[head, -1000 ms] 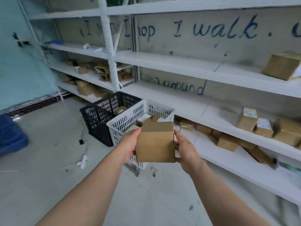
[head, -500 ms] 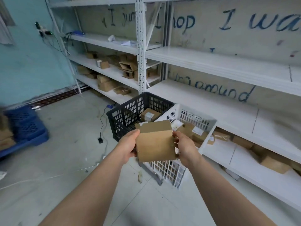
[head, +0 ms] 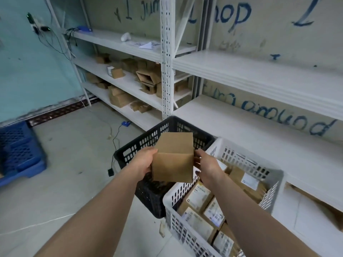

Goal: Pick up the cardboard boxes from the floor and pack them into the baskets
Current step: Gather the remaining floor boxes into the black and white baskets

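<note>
As the head camera looks down along two bare forearms, a plain brown cardboard box (head: 173, 158) sits in the air between the person's hands. The left hand (head: 143, 161) grips its left side with the fingers wrapped round the edge, and the right hand (head: 206, 166) holds the right side with its fingertips curled onto the edge. The box is upright and clear of the floor (head: 74, 164), held over the black basket (head: 141, 143), whose inside it largely hides. Just beside the black basket, touching it on the right, stands the white basket (head: 241, 156), already holding labelled boxes (head: 199, 196) packed close together. Both baskets stand on the floor against white metal shelving (head: 241, 71). More brown boxes (head: 118, 98) lie on the shelves further left. A black cable (head: 115, 143) trails across the floor, and a blue crate (head: 18, 149) stands at the left edge.
</note>
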`<state>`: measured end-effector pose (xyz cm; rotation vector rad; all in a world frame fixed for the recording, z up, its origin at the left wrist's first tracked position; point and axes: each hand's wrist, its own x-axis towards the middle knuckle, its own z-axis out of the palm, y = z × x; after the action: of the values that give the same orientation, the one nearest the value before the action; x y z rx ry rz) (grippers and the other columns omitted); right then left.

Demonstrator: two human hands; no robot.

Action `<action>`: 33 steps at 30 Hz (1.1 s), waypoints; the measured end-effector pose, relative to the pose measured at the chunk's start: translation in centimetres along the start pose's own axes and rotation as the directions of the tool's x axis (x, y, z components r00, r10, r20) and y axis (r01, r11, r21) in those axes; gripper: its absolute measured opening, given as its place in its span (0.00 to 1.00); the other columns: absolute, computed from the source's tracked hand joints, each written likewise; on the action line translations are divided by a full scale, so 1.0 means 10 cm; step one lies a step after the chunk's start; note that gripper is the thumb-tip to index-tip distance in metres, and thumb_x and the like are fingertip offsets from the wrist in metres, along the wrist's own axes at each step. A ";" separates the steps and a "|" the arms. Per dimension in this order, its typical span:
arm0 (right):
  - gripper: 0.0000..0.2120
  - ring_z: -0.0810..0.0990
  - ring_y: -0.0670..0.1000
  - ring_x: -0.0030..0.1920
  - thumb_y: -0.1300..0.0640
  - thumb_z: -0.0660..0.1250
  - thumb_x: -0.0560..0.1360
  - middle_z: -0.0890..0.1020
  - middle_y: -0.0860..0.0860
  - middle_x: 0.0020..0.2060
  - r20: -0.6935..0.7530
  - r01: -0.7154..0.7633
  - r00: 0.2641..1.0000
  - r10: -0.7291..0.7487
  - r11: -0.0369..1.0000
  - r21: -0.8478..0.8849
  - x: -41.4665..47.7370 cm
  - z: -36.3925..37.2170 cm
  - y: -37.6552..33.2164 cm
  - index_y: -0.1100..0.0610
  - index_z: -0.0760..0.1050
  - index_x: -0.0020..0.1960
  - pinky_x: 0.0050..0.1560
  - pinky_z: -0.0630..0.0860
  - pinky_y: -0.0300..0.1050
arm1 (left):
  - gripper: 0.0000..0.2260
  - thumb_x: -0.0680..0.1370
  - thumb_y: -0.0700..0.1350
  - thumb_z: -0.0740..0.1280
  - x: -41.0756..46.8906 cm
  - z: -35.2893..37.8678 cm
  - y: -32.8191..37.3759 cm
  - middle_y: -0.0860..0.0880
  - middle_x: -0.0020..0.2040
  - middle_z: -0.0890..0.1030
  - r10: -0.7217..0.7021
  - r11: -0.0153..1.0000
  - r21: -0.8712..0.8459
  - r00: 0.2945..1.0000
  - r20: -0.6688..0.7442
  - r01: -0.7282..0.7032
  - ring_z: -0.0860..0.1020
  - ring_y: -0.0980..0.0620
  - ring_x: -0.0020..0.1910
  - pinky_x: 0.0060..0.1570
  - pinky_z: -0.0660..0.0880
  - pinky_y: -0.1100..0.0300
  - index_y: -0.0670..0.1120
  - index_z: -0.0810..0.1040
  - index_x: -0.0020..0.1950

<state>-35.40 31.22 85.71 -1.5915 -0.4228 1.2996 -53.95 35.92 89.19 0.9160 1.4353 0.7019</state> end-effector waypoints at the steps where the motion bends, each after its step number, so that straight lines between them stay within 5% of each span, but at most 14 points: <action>1: 0.18 0.76 0.55 0.60 0.46 0.58 0.79 0.79 0.52 0.58 0.009 -0.003 1.000 0.003 1.000 0.001 0.13 0.04 -0.04 0.54 0.78 0.61 0.56 0.69 0.50 | 0.14 0.81 0.47 0.62 0.14 0.02 0.05 0.47 0.52 0.76 -0.010 1.000 0.010 1.000 -0.008 0.010 0.74 0.47 0.54 0.60 0.74 0.49 0.47 0.73 0.67; 5: 0.13 0.75 0.52 0.44 0.52 0.58 0.82 0.79 0.54 0.44 0.000 -0.028 1.000 0.028 0.997 0.075 0.63 0.18 -0.17 0.56 0.77 0.45 0.45 0.72 0.45 | 0.14 0.82 0.44 0.60 0.76 0.12 0.22 0.48 0.52 0.73 -0.033 0.997 0.069 0.999 -0.005 0.033 0.73 0.48 0.52 0.60 0.73 0.50 0.48 0.72 0.68; 11: 0.16 0.77 0.54 0.43 0.54 0.55 0.83 0.80 0.56 0.45 -0.070 -0.132 0.987 0.148 0.973 0.187 1.40 0.42 -0.08 0.61 0.77 0.53 0.37 0.72 0.44 | 0.17 0.83 0.40 0.57 1.77 0.24 0.30 0.47 0.58 0.76 -0.103 0.973 0.219 0.986 0.129 0.073 0.73 0.51 0.51 0.54 0.70 0.55 0.49 0.70 0.71; 15: 0.17 0.78 0.56 0.44 0.51 0.56 0.82 0.81 0.57 0.44 -0.162 -0.203 0.954 0.251 0.943 0.262 1.83 0.57 0.03 0.61 0.78 0.54 0.38 0.74 0.47 | 0.20 0.82 0.39 0.56 2.40 0.34 0.31 0.47 0.68 0.73 -0.194 0.925 0.365 0.957 0.216 0.105 0.72 0.49 0.57 0.60 0.71 0.54 0.51 0.67 0.73; 20: 0.17 0.80 0.58 0.45 0.50 0.56 0.82 0.82 0.57 0.47 -0.269 -0.231 0.901 0.341 0.900 0.368 2.28 0.70 0.18 0.60 0.78 0.57 0.40 0.77 0.49 | 0.21 0.82 0.36 0.54 2.98 0.48 0.25 0.46 0.68 0.73 -0.292 0.880 0.459 0.901 0.322 0.121 0.73 0.53 0.50 0.44 0.73 0.61 0.49 0.66 0.74; 23: 0.17 0.80 0.60 0.51 0.49 0.59 0.80 0.83 0.58 0.50 -0.336 -0.253 0.862 0.379 0.897 0.363 2.42 0.76 0.24 0.61 0.78 0.58 0.53 0.79 0.55 | 0.21 0.81 0.34 0.55 3.23 0.57 0.13 0.46 0.65 0.76 -0.330 0.864 0.491 0.865 0.378 0.115 0.76 0.54 0.46 0.37 0.73 0.62 0.49 0.70 0.71; 25: 0.18 0.79 0.59 0.53 0.48 0.58 0.79 0.81 0.56 0.52 -0.360 -0.267 0.852 0.380 0.907 0.325 2.54 0.76 0.35 0.58 0.78 0.58 0.60 0.76 0.55 | 0.20 0.80 0.33 0.57 3.36 0.61 0.04 0.47 0.63 0.78 -0.348 0.849 0.519 0.847 0.402 0.103 0.77 0.52 0.49 0.42 0.76 0.60 0.49 0.73 0.68; 30: 0.24 0.81 0.60 0.52 0.44 0.64 0.70 0.83 0.55 0.51 -0.358 -0.327 0.840 0.409 0.906 0.268 3.08 0.53 1.05 0.58 0.79 0.59 0.60 0.76 0.59 | 0.22 0.78 0.36 0.60 3.65 0.67 -0.19 0.50 0.62 0.79 -0.365 0.815 0.574 0.839 0.403 0.078 0.79 0.49 0.55 0.54 0.78 0.55 0.56 0.75 0.66; 33: 0.23 0.81 0.59 0.54 0.43 0.65 0.72 0.83 0.55 0.51 -0.387 -0.305 0.823 0.415 0.899 0.315 2.83 0.68 0.72 0.59 0.80 0.57 0.63 0.75 0.59 | 0.20 0.79 0.38 0.58 3.61 0.72 -0.16 0.51 0.61 0.77 -0.383 0.810 0.579 0.831 0.403 0.092 0.78 0.52 0.49 0.44 0.77 0.57 0.55 0.73 0.67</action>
<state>-33.35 52.88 65.07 -1.7464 0.3357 1.1525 -45.32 65.41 68.80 1.2067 1.2450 -0.1757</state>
